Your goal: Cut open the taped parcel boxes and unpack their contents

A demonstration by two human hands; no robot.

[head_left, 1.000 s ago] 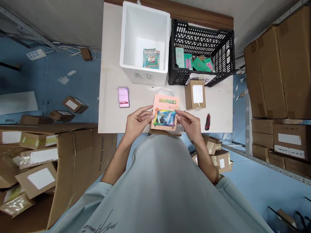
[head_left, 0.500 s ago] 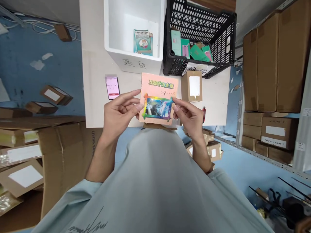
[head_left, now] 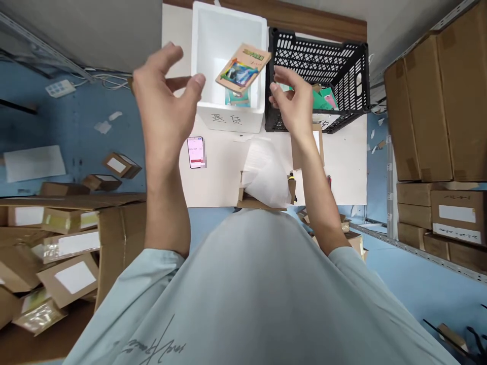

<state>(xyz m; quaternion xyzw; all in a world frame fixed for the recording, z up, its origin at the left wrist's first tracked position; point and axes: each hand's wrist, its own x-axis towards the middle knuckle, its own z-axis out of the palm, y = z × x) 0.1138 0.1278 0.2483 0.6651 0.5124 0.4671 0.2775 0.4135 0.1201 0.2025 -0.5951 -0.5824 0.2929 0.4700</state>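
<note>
A thin pink booklet with a rainbow-framed picture is tilted over the white foam box, apart from both hands. Beneath it, part of a teal booklet shows inside the box. My left hand is raised at the box's left side, thumb and fingers apart, holding nothing. My right hand is in front of the black plastic crate, its fingers curved and apart, with nothing between them. Green packages lie in the crate, partly hidden by that hand.
White foam wrap sticks out of an open cardboard box at the table's front edge. A phone lies on the left, and a small carton is under my right forearm. Cartons fill a big box at left.
Both hands have let go of the pink booklet and moved apart. The booklet has gone forward from in front of my body to over the foam box. The foam wrap now shows.
</note>
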